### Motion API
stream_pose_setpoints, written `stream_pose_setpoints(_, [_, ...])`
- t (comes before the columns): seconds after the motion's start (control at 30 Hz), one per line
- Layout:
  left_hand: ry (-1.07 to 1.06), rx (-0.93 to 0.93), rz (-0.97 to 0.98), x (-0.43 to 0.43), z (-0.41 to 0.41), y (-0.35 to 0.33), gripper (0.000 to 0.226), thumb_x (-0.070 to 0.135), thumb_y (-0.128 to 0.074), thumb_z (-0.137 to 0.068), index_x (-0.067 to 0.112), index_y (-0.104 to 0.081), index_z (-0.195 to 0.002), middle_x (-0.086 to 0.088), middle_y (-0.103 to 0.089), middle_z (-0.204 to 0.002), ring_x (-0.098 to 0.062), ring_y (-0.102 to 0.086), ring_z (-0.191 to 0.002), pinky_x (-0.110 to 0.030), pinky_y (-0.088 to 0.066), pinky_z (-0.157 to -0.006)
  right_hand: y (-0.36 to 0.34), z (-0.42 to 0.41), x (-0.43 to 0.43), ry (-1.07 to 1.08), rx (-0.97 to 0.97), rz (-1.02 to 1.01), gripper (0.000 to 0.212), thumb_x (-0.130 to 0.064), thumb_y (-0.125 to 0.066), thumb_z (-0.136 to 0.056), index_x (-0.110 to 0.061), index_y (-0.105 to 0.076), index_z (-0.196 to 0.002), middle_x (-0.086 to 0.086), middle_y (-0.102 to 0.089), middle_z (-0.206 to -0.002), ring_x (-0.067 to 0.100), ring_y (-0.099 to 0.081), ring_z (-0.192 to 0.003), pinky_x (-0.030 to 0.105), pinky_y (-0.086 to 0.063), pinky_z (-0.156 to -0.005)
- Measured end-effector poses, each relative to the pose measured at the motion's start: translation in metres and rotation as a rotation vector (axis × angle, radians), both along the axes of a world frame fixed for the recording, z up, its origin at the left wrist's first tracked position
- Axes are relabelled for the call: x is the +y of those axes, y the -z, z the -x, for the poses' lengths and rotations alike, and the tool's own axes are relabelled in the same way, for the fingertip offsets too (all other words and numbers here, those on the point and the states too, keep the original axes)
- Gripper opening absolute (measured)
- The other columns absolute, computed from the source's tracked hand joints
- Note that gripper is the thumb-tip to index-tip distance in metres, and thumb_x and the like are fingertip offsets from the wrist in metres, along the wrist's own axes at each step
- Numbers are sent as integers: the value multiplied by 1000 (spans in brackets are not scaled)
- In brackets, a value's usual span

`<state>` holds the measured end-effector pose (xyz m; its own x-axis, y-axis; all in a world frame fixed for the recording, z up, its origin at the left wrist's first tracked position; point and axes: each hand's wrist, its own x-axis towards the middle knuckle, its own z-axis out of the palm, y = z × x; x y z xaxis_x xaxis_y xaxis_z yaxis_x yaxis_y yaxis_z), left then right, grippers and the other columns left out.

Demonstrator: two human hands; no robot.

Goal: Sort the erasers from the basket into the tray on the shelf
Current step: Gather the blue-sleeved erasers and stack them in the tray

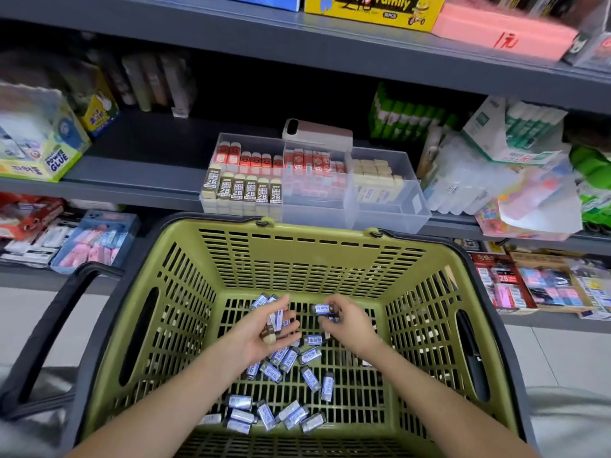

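Both hands are down inside the olive-green basket (185,292). My left hand (264,332) cups a small bunch of erasers (276,320), some blue-labelled and one brown with a cream tip. My right hand (347,322) pinches one blue-labelled eraser (324,309). Several more blue-labelled erasers (284,361) lie loose on the basket floor, with another cluster (264,414) nearer to me. The clear divided tray (390,213) stands on the shelf just behind the basket. It holds brown 2B erasers (244,190), red ones (307,166) and cream ones (377,180).
A phone (317,132) leans on the tray's back edge. Glue boxes (49,153) stand on the shelf to the left, with glue sticks (410,120) and clear bottles (463,180) to the right. The basket's black handle (43,325) hangs out to the left. A lower shelf holds more stationery (535,285).
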<state>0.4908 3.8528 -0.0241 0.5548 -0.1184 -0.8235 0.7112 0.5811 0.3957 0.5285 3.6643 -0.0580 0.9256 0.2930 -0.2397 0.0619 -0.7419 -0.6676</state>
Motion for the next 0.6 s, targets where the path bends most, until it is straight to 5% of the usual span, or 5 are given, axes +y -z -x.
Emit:
stream_pose_setpoints(0.13, [82, 5, 106, 7, -6, -10, 46, 41, -77, -68, 1, -67, -89, -22, -71, -91, -38, -70, -85, -55, -57, -69, -54, 5, 22, -214, -79, -161, 27, -17, -68, -81, -20, -59, -106, -7, -52, -93, -6, -47, -66, 10, -35, -60])
stream_pose_setpoints(0.27, [200, -95, 181, 10, -12, -27, 38, 42, -77, -65, 6, -76, -77, -19, -72, -87, -34, -71, -77, -48, -58, -65, -91, 5, 38, -378, -259, -20, 43, -25, -70, -79, -21, -57, -119, -3, -52, -101, 9, -55, -86, 25, -43, -77])
stream_pose_setpoints(0.43, [174, -183, 218, 15, -17, -47, 31, 31, -72, -68, 5, -77, -84, -18, -73, -92, -31, -71, -71, -45, -58, -62, -112, 4, 43, -242, -266, -184, 55, -31, -78, -72, -17, -57, -121, -16, -44, -91, -18, -46, -84, 2, -33, -75])
stream_pose_setpoints(0.6, [44, -235, 252, 15, -19, -67, 22, 14, -70, -67, 1, -75, -84, -22, -71, -87, -33, -71, -70, -39, -58, -50, -125, 3, 41, -70, -278, -232, 26, -25, -63, -88, -16, -65, -112, -14, -51, -85, 3, -52, -78, 19, -43, -74])
